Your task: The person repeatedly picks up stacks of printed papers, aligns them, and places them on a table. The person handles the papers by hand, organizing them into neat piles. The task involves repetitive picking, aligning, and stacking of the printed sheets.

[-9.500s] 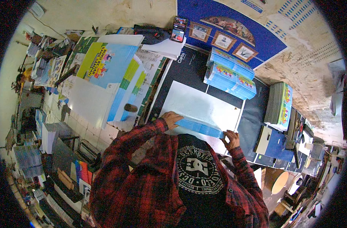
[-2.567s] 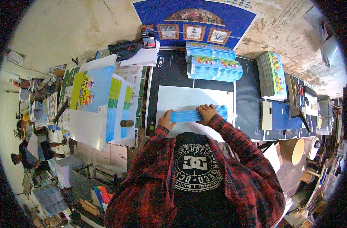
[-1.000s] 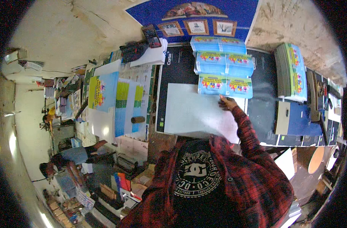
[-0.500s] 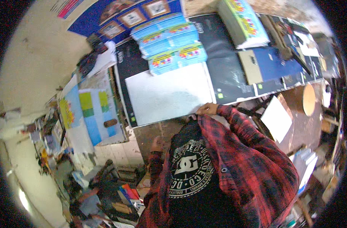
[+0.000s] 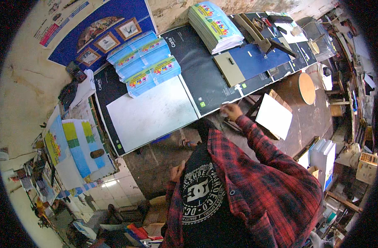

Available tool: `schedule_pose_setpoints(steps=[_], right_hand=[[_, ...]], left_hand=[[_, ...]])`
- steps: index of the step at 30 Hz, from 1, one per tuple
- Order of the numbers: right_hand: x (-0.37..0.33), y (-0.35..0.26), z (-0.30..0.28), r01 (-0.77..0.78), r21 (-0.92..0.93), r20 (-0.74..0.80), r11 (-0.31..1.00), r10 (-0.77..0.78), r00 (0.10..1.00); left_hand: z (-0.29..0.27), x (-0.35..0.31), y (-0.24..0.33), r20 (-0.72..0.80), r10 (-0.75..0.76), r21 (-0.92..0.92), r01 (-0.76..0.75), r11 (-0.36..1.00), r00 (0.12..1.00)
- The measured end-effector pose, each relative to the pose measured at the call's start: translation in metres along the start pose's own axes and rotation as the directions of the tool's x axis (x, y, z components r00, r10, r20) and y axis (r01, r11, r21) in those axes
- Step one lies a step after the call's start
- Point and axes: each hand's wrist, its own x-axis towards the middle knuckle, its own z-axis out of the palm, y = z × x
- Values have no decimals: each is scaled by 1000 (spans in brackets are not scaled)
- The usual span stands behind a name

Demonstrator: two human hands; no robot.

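My right hand is at the front edge of the black-covered table, its fingers bent together. Whatever is between them, if anything, is too small to make out. Lower down and close to my body is my left hand, away from the table; its fingers are too unclear to read. A large white sheet lies flat on the table's left half. Fanned rows of blue printed leaflets overlap its far edge. At the back stands a tall stack of similar printed sheets.
A blue and beige board lies right of the sheet, with a wooden bar tool behind it. Below the edge are a tilted white panel and a round-topped stool. Colourful printed sheets lie on a left-hand surface.
My view has shifted right, so the table appears further left. My right hand has moved rightward from the white sheet's near corner along the table edge. My left hand shows more clearly beside my body.
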Motion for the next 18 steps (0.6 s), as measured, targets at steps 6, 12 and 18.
schedule_pose_setpoints(steps=[6, 12, 18], right_hand=[[137, -27, -125, 45, 629, -415, 776, 286, 864], [277, 8, -248, -41, 265, -625, 963, 204, 753], [354, 58, -300, -407, 15, -335, 913, 388, 859]], left_hand=[[17, 33, 40, -78, 198, -329, -213, 920, 977], [10, 92, 145, -288, 376, 89, -366, 926, 881], [-1, 172, 293, -341, 457, -306, -556, 772, 822]])
